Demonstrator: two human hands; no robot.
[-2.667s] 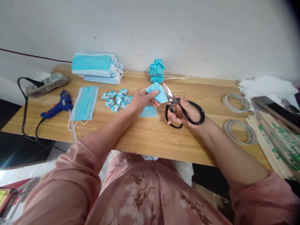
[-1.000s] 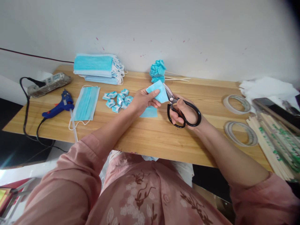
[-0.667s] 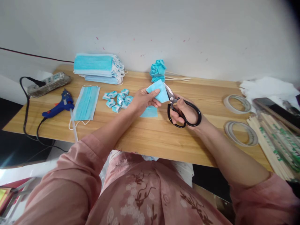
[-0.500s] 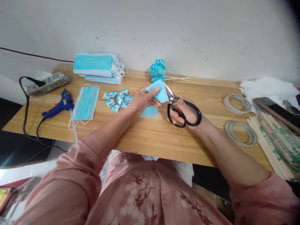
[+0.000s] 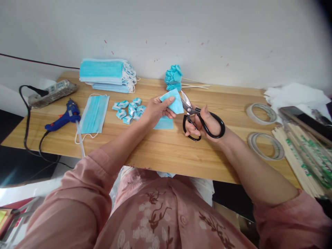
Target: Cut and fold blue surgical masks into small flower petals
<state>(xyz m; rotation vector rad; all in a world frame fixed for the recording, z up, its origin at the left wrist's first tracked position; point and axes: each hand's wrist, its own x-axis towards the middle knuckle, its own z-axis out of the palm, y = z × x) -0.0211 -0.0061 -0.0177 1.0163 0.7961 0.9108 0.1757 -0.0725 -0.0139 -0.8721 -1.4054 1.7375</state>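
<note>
Between thumb and fingers my left hand (image 5: pixel 158 109) pinches a light blue piece of mask fabric (image 5: pixel 175 102), held above the table. My right hand (image 5: pixel 204 123) has its fingers through the black handles of a pair of scissors (image 5: pixel 191 109). The blades are spread apart at the fabric's right edge. Under my left hand another flat blue piece (image 5: pixel 165 122) lies on the wood. Several small folded blue-and-white pieces (image 5: pixel 131 110) form a cluster left of that hand. Behind the hands lies a blue fabric flower (image 5: pixel 173 76) with thin sticks.
A stack of face masks (image 5: pixel 103 72), a single mask (image 5: pixel 93 113), a blue glue gun (image 5: pixel 67 114) and a power strip (image 5: pixel 53 93) are on the left. On the right are two tape rolls (image 5: pixel 266 147), bundled wooden sticks (image 5: pixel 298 159), a phone (image 5: pixel 298 114) and white sheets (image 5: pixel 298 97).
The scissors have opened wider, their handles spreading in my right hand. My left hand keeps the fabric in nearly the same place.
</note>
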